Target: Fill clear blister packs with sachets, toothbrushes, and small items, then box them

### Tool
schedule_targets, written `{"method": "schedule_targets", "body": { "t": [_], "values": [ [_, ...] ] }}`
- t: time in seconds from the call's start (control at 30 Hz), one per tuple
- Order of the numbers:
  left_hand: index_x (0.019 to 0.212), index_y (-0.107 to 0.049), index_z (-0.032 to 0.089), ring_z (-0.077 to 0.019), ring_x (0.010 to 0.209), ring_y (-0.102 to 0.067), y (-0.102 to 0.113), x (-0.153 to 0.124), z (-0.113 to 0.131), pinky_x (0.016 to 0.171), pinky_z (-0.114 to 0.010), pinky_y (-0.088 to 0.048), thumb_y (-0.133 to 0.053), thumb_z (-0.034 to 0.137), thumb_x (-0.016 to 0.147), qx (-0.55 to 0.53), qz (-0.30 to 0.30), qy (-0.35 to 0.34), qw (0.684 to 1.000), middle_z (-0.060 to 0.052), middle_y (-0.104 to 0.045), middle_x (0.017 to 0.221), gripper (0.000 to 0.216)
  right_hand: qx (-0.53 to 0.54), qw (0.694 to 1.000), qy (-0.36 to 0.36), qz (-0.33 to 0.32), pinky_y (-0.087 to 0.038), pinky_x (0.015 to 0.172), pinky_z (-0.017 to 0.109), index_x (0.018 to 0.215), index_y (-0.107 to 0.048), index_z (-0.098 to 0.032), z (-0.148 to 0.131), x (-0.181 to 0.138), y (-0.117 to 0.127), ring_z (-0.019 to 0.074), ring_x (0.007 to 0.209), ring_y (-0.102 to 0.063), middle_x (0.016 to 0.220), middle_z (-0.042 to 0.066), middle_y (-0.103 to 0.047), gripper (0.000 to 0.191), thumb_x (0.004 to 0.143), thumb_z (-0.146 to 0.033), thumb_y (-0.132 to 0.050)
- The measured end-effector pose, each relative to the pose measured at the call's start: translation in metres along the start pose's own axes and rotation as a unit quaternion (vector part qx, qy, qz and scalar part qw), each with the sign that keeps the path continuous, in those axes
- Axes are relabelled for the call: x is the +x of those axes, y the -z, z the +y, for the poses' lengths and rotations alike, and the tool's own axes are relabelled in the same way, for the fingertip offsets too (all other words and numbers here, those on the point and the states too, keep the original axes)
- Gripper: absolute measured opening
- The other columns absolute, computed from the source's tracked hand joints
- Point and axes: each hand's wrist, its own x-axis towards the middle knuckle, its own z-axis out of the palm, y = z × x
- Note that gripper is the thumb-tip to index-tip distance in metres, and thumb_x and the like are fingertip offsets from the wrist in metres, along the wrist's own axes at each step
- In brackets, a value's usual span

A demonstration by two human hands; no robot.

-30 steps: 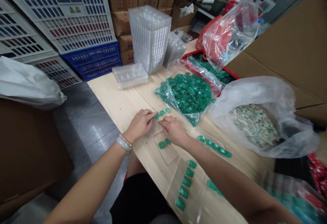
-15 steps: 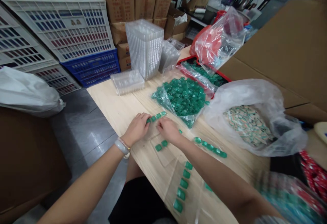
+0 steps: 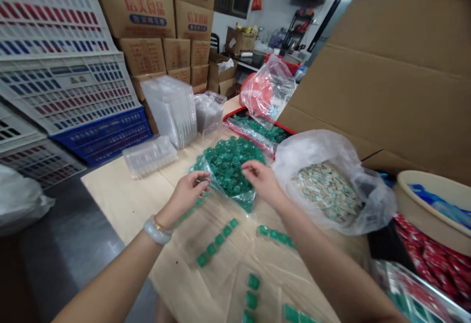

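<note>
My left hand (image 3: 186,196) is over the table, its fingers loosely bent and apart, with nothing visible in them. It hovers above a row of green pieces beside the heap's near left edge. My right hand (image 3: 263,181) is at the right side of the heap of shiny green pieces (image 3: 230,161), which lies on a clear plastic sheet. Its fingers are half curled, thumb apart, and no piece shows between them. Nearer me, a row of green pieces (image 3: 219,239) lies in a clear tray. Another green row (image 3: 273,234) is partly behind my right forearm, and more pieces (image 3: 251,299) lie below.
Stacked clear plastic trays (image 3: 171,112) stand at the table's far left, a lower stack (image 3: 149,157) before them. A red-rimmed tray (image 3: 228,117) holds more green pieces. To the right are a plastic bag of small printed packets (image 3: 327,193), a beige tub (image 3: 408,195) and a large cardboard flap (image 3: 386,82).
Both hands have left the row of green pieces they were working at and moved up toward the heap. The uncovered tray now shows a longer green row. The head view has shifted right and upward.
</note>
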Motion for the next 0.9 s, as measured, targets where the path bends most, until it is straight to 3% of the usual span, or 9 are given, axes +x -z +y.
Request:
{"method": "schedule_targets", "body": {
  "t": [0.13,0.23,0.3,0.37,0.53,0.63,0.7,0.8,0.9],
  "values": [
    [0.095,-0.06,0.015,-0.0145,0.074,-0.062,-0.027,0.046,0.017,0.064,-0.027,-0.051,-0.041,0.01,0.068,0.052,-0.014,-0.024,0.998,-0.005,-0.065,0.089,0.033,-0.199,0.969,0.059,0.134,-0.04,0.067,0.029,0.075,-0.055,-0.017,0.021,0.081,0.085,0.0141,0.067,-0.05,0.071,0.003,-0.056,0.011,0.073,-0.019,-0.045],
    [0.094,-0.063,0.013,-0.0143,0.075,-0.061,-0.035,0.079,0.024,0.07,-0.028,-0.051,-0.037,0.005,0.067,0.149,0.027,-0.065,0.986,-0.005,-0.066,0.087,0.038,-0.312,0.928,0.035,0.2,-0.038,0.071,0.032,0.08,-0.056,-0.013,0.05,0.14,0.124,0.0159,0.078,-0.051,0.089,0.009,-0.055,0.015,0.073,-0.01,-0.043],
    [0.096,-0.063,0.013,-0.0158,0.08,-0.06,-0.037,0.101,0.027,0.079,-0.031,-0.047,-0.037,0.007,0.07,0.243,0.066,-0.108,0.962,-0.005,-0.066,0.087,0.037,-0.36,0.914,-0.015,0.188,-0.036,0.071,0.032,0.084,-0.055,-0.007,0.072,0.164,0.135,0.0166,0.085,-0.052,0.106,0.017,-0.048,0.016,0.074,-0.008,-0.043],
    [0.097,-0.063,0.011,-0.0185,0.088,-0.058,-0.04,0.123,0.025,0.087,-0.034,-0.042,-0.038,0.01,0.074,0.333,0.082,-0.131,0.93,-0.008,-0.065,0.093,0.034,-0.397,0.902,-0.079,0.149,-0.034,0.07,0.034,0.082,-0.054,0.0,0.091,0.176,0.137,0.0191,0.091,-0.052,0.105,0.022,-0.048,0.021,0.079,-0.011,-0.037],
    [0.108,-0.058,0.008,-0.0217,0.105,-0.049,-0.055,0.149,0.017,0.094,-0.034,-0.035,-0.038,0.001,0.071,0.446,-0.035,-0.112,0.887,-0.013,-0.053,0.114,0.042,-0.437,0.88,-0.172,0.072,-0.031,0.069,0.037,0.055,-0.048,0.005,0.118,0.168,0.138,0.026,0.105,-0.045,0.107,0.029,-0.044,0.045,0.079,-0.026,-0.027],
    [0.115,-0.051,0.01,-0.0227,0.112,-0.042,-0.055,0.126,0.028,0.097,-0.037,-0.031,-0.039,0.005,0.075,0.434,-0.006,-0.173,0.884,-0.012,-0.046,0.121,0.042,-0.454,0.868,-0.187,0.073,-0.032,0.069,0.036,0.043,-0.04,0.0,0.123,0.157,0.147,0.0252,0.106,-0.045,0.107,0.03,-0.044,0.046,0.077,-0.029,-0.026],
    [0.104,-0.057,0.01,-0.0217,0.105,-0.046,-0.05,0.09,0.037,0.094,-0.038,-0.034,-0.039,0.016,0.081,0.414,0.004,-0.208,0.886,-0.01,-0.052,0.11,0.03,-0.466,0.859,-0.198,0.08,-0.032,0.07,0.036,0.042,-0.039,-0.002,0.12,0.15,0.153,0.0236,0.103,-0.047,0.098,0.027,-0.05,0.043,0.077,-0.026,-0.028],
    [0.086,-0.063,0.013,-0.0182,0.091,-0.054,-0.045,0.005,0.037,0.086,-0.034,-0.041,-0.033,0.03,0.087,0.38,-0.099,-0.225,0.891,-0.007,-0.06,0.089,0.034,-0.482,0.853,-0.181,0.082,-0.032,0.073,0.034,0.049,-0.044,0.001,0.1,0.133,0.156,0.0231,0.108,-0.043,0.105,0.029,-0.047,0.043,0.078,-0.026,-0.029],
    [0.105,-0.058,0.021,-0.0199,0.109,-0.047,-0.046,-0.091,0.016,0.094,-0.036,-0.038,-0.036,0.033,0.086,0.349,-0.238,-0.26,0.868,-0.007,-0.054,0.116,0.032,-0.47,0.868,-0.139,0.072,-0.034,0.078,0.033,0.067,-0.052,0.009,0.054,0.084,0.147,0.022,0.108,-0.044,0.109,0.029,-0.046,0.046,0.083,-0.024,-0.023]
  ]
}}
